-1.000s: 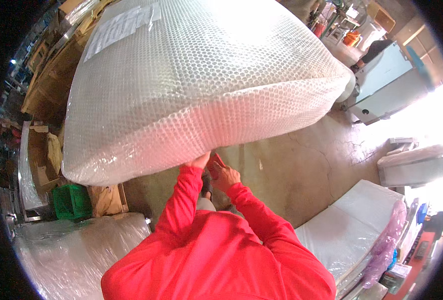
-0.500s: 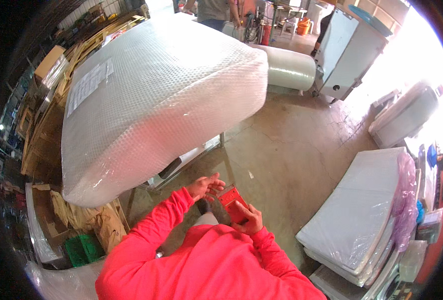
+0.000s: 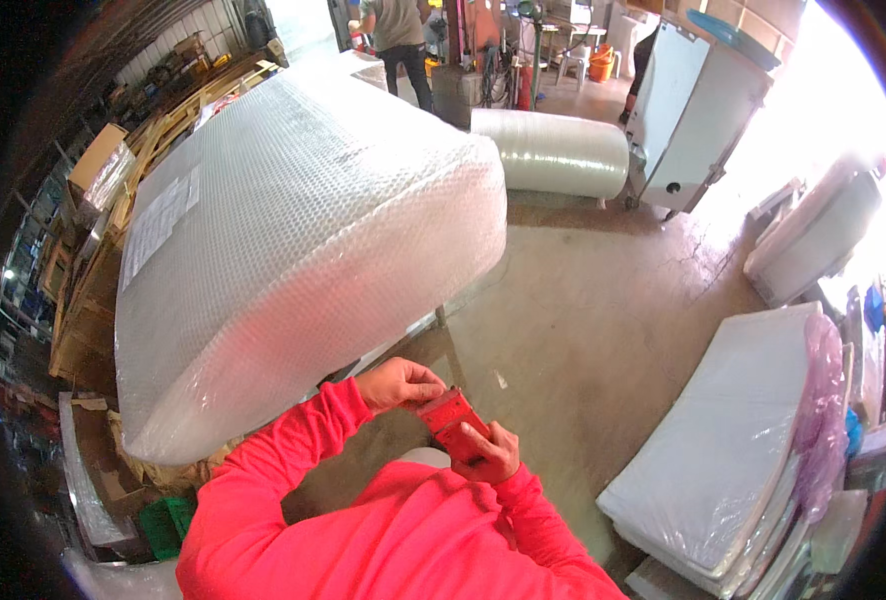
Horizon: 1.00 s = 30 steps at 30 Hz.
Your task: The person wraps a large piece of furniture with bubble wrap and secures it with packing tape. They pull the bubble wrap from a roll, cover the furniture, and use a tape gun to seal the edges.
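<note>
My right hand [image 3: 493, 453] grips a red, flat-sided handheld tool [image 3: 453, 412] in front of my body, thumb across its face. Its exact kind is not clear. My left hand [image 3: 403, 385] is closed, fingertips pinched together at the tool's far left end; whatever is between them is too small to make out. Just beyond my left hand stands a large block wrapped in bubble wrap [image 3: 293, 220], with a paper sheet [image 3: 160, 222] on its left side. Red sleeves cover both my arms.
A large roll of wrap [image 3: 558, 155] lies beyond the block, beside a grey metal cabinet [image 3: 688, 120]. Plastic-wrapped panels [image 3: 713, 440] are stacked at right. A green crate [image 3: 166, 527] sits at lower left. Another person [image 3: 400, 45] stands at the back.
My left hand has gone from spread fingers to a pinch at the tool's end. The tool has shifted slightly left. My view has moved, and the person at the back shows more fully.
</note>
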### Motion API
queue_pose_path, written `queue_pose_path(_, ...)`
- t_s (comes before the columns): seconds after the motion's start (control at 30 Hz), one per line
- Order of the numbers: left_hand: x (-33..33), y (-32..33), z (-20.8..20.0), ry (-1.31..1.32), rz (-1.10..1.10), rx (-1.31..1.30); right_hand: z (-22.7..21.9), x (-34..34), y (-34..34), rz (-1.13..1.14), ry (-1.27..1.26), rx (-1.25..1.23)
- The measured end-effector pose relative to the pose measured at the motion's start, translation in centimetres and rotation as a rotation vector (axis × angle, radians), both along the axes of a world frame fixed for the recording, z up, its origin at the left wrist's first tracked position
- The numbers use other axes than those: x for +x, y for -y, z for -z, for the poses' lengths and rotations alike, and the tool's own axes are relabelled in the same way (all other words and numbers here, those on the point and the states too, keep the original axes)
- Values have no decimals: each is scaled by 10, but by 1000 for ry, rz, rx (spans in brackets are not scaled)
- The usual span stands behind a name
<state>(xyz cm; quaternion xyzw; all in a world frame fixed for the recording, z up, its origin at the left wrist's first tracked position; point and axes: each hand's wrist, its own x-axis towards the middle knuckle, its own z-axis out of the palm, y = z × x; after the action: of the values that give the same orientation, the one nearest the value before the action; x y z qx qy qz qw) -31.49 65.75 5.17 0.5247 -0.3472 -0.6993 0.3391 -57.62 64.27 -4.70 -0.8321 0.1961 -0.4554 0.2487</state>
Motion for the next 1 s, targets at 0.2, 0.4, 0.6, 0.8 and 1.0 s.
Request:
queue_pose_path(0.2,-5,21,-10,107,-115,-16,-13,3,43,-65,29,-25)
queue_pose_path(0.4,-29,33,-36,464,-188,-222,-19,2,69,-126,46,-27)
queue_pose_path(0.6,-17,65,-142,1208,-336,-713,-3,18,90,-69,19,3)
queue_pose_path(0.8,57,108,-213,1578,-332,-908,-3,71,120,-65,33,34)
queue_pose_path(1.0,124,145,-157,1592,-388,-797,-24,105,135,-62,14,35)
